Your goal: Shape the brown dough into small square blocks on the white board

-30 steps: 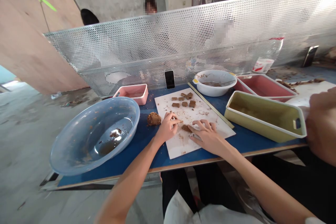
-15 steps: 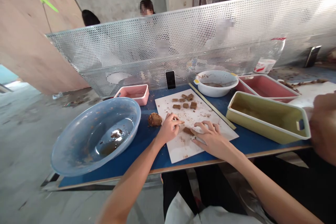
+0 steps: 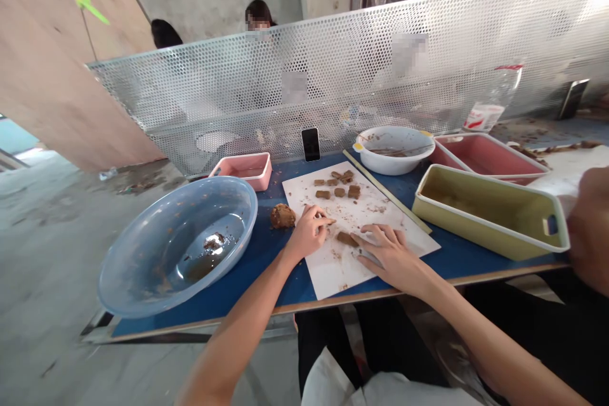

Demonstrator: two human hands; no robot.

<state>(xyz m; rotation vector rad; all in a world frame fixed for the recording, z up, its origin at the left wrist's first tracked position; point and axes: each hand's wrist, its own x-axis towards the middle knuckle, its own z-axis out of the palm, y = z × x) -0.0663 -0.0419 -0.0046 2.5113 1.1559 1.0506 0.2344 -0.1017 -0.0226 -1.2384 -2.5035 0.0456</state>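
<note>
My left hand (image 3: 310, 231) is closed in a pinch over the left part of a white sheet (image 3: 328, 276). What its fingertips hold, if anything, is too small to name. My right hand (image 3: 387, 250) lies low over the sheet, fingers spread, with the index fingertip at the end of a brown clay block (image 3: 347, 239). Farther back on the sheet lie several small clay pieces (image 3: 339, 192) among scattered crumbs. Left of my left hand, a rough brown clay lump (image 3: 282, 216) rests on the blue table.
A large blue basin (image 3: 143, 247) with some murky water stands left; a pink tray (image 3: 247, 168) is behind it. A thin strip (image 3: 387, 192) borders the sheet's right side. Beyond are a white basin (image 3: 394, 162) and a green box (image 3: 490, 222). Another person's arm (image 3: 590, 235) is far right.
My right hand has shifted slightly to the right, its fingers still spread by the clay block. My left hand keeps its pinch in nearly the same place. The view has moved a little.
</note>
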